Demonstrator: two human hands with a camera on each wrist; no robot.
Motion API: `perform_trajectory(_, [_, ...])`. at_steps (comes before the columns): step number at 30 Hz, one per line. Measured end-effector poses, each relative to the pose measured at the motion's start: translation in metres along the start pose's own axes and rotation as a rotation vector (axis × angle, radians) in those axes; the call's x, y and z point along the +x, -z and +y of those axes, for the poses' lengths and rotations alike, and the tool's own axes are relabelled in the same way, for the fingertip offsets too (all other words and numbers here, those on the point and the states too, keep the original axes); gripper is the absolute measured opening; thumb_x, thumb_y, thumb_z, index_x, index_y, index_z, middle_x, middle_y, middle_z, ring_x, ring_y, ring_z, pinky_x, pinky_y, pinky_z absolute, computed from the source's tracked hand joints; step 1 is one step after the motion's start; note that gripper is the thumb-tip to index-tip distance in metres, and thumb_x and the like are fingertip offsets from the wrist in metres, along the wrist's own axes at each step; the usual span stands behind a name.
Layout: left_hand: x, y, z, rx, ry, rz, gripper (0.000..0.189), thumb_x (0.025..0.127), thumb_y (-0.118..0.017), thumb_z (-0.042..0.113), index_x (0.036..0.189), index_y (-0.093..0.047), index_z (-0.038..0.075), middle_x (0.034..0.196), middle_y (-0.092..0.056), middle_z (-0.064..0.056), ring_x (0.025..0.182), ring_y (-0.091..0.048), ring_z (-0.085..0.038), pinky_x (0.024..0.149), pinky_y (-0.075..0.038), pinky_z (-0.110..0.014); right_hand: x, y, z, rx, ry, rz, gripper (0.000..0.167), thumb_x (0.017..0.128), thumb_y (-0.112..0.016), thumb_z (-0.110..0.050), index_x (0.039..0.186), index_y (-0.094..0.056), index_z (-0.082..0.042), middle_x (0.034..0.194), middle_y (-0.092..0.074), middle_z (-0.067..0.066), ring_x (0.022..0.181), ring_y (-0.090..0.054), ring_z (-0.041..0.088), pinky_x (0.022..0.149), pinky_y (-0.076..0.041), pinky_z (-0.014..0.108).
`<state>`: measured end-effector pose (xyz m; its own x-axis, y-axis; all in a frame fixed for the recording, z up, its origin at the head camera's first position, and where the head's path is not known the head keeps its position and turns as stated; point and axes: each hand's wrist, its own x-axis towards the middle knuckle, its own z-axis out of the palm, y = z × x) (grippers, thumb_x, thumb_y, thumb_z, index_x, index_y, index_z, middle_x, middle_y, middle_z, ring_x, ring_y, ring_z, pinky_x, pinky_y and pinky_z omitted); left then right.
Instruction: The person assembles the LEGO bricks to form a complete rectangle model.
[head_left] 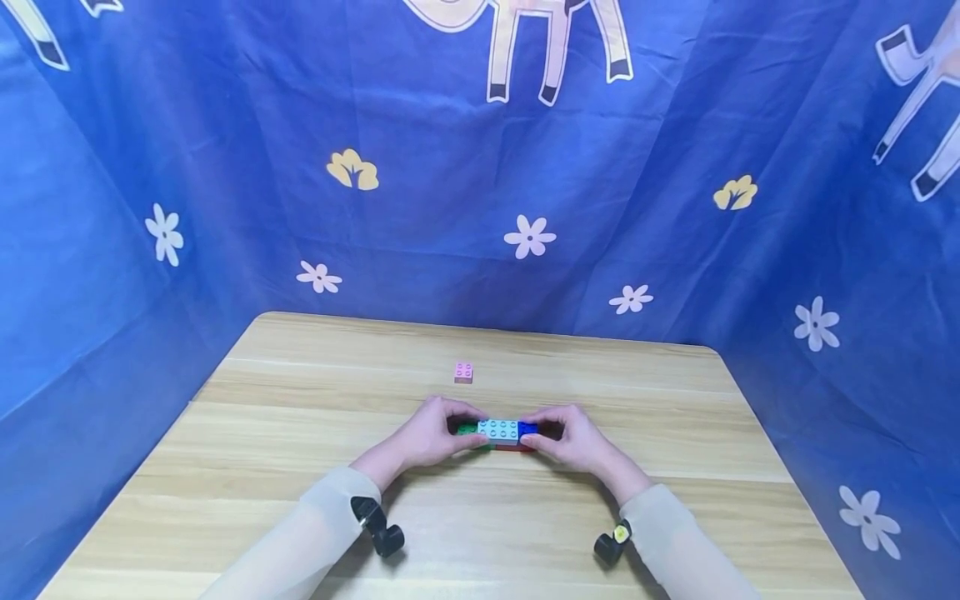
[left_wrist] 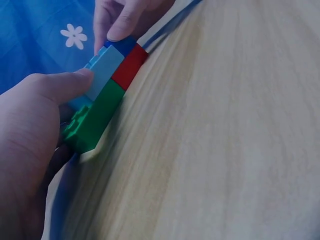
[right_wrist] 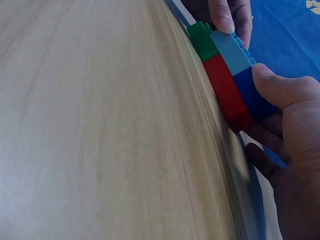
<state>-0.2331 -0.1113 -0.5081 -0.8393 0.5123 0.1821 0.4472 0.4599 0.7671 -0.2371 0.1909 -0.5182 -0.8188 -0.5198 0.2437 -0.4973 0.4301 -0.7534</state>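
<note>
Two layers of toy building bricks are joined at the table's middle. Below, a green brick (left_wrist: 102,115) and a red brick (right_wrist: 227,92) sit end to end. On top, a light blue brick (head_left: 498,430) spans their joint, and a dark blue brick (right_wrist: 252,95) lies over the red one's right part. My left hand (head_left: 427,433) pinches the light blue brick near its left end, thumb on the near side and fingers behind. With thumb in front and fingers at the back, my right hand (head_left: 577,437) pinches the dark blue brick. The far fingers are partly hidden.
A small pink brick (head_left: 463,372) lies farther back on the wooden table (head_left: 337,358), slightly left of the joined bricks. Blue patterned cloth (head_left: 450,275) hangs behind the table and along both sides. Each sleeved wrist wears a small black camera.
</note>
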Motion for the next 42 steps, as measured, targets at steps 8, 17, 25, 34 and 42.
perform_trajectory(8, [0.001, 0.001, -0.002, -0.032, -0.004, -0.022, 0.037, 0.090, -0.088, 0.036, 0.121, -0.080, 0.018, 0.108, -0.077, 0.013, 0.098, -0.071, -0.008, 0.089, -0.058, -0.033, -0.001, -0.001, 0.000, 0.004, 0.008, 0.008, 0.030, 0.093, -0.086, -0.031, 0.117, -0.082, -0.015, 0.112, -0.078, -0.006, 0.106, -0.071, 0.012, 0.098, -0.055, 0.036])
perform_trajectory(17, [0.004, 0.009, -0.002, -0.095, 0.046, -0.037, 0.047, 0.093, -0.085, 0.035, 0.128, -0.075, 0.005, 0.116, -0.077, -0.001, 0.103, -0.071, -0.013, 0.093, -0.058, -0.035, -0.002, -0.002, 0.000, 0.008, -0.001, 0.006, 0.030, 0.094, -0.084, -0.032, 0.119, -0.082, -0.016, 0.114, -0.078, -0.006, 0.107, -0.071, 0.013, 0.098, -0.055, 0.036])
perform_trajectory(25, [0.013, 0.024, -0.005, -0.127, 0.064, 0.017, 0.051, 0.094, -0.084, 0.033, 0.132, -0.071, 0.001, 0.125, -0.074, -0.012, 0.114, -0.071, -0.026, 0.102, -0.055, -0.044, -0.003, -0.002, 0.000, 0.013, 0.001, 0.011, 0.029, 0.094, -0.084, -0.032, 0.119, -0.082, -0.016, 0.114, -0.078, -0.006, 0.108, -0.071, 0.013, 0.101, -0.054, 0.038])
perform_trajectory(34, [0.032, 0.040, -0.017, -0.095, 0.075, 0.152, 0.051, 0.091, -0.087, 0.027, 0.133, -0.071, 0.002, 0.131, -0.072, -0.009, 0.124, -0.066, -0.038, 0.107, -0.051, -0.049, -0.002, -0.002, 0.000, 0.018, -0.029, 0.007, 0.029, 0.094, -0.085, -0.031, 0.119, -0.082, -0.017, 0.115, -0.078, -0.006, 0.109, -0.070, 0.013, 0.101, -0.054, 0.037])
perform_trajectory(42, [0.047, 0.046, -0.029, -0.059, 0.116, 0.195, 0.054, 0.090, -0.088, 0.026, 0.135, -0.070, 0.002, 0.136, -0.069, -0.012, 0.127, -0.063, -0.042, 0.111, -0.047, -0.051, -0.001, -0.002, 0.002, 0.022, -0.035, 0.013, 0.030, 0.093, -0.085, -0.030, 0.119, -0.082, -0.017, 0.116, -0.078, -0.006, 0.111, -0.070, 0.013, 0.103, -0.052, 0.038])
